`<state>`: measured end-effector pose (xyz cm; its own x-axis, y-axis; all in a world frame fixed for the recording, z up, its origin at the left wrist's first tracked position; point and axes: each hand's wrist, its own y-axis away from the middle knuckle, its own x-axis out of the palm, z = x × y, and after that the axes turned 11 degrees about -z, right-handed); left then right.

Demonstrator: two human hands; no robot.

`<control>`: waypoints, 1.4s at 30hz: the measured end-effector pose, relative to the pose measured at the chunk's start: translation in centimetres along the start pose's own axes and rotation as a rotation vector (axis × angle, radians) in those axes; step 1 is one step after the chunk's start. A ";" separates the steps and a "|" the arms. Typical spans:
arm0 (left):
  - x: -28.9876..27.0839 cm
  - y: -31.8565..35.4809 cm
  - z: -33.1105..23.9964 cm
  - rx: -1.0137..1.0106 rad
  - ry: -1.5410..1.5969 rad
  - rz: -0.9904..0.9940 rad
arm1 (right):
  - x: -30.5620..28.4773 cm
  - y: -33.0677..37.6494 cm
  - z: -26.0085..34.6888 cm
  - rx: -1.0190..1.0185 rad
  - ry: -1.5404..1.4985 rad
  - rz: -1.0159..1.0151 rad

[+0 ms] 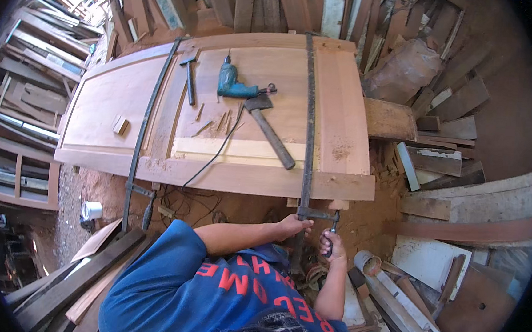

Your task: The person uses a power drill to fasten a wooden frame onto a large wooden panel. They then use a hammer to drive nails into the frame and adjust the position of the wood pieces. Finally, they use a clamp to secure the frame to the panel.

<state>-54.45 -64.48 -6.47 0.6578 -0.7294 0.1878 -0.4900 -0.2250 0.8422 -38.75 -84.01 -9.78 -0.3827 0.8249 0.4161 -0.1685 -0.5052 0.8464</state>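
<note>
Wood is everywhere here. A big wooden door (220, 119) lies flat in the middle, with its near edge close to the person.

2 long metal clamps cross the door from far to near. The right clamp (308, 138) runs down the right part of the door and sticks out past the near edge. The left hand (293, 224) is wrapped around the clamp bar just below the door edge. The right hand (333, 243) is closed tight around the clamp's handle (334, 229), just to the right of the bar. Both hands are close together.

The left clamp (146, 120) crosses the left part of the door, well away from the hands.

On the door lie a blue drill (233, 85) with a black cord (214, 156), a hatchet (268, 135) just beside the drill, and a hammer (190, 74) to the left. A small wood block (121, 125) sits on the left part of the door.

Planks (277, 3) are piled at the far side, and more boards (455, 198) lie on the right. A white cup (92, 210) stands on the dusty floor at the near left.
</note>
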 end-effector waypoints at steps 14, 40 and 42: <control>-0.4 -1.0 -2.0 0.078 0.192 -0.115 | -2.4 -1.9 -1.6 -0.019 -0.109 0.161; 0.9 -2.7 -1.5 0.213 0.054 -0.180 | 2.3 0.2 0.2 -0.401 0.802 -0.501; 1.0 -1.7 -2.1 0.202 0.059 -0.189 | 0.3 0.2 -0.2 -0.261 0.213 -0.168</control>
<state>-51.75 -63.48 -6.67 0.7779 -0.6243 0.0711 -0.4554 -0.4823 0.7483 -39.11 -83.90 -9.50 -0.5055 0.8444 0.1773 -0.4601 -0.4376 0.7725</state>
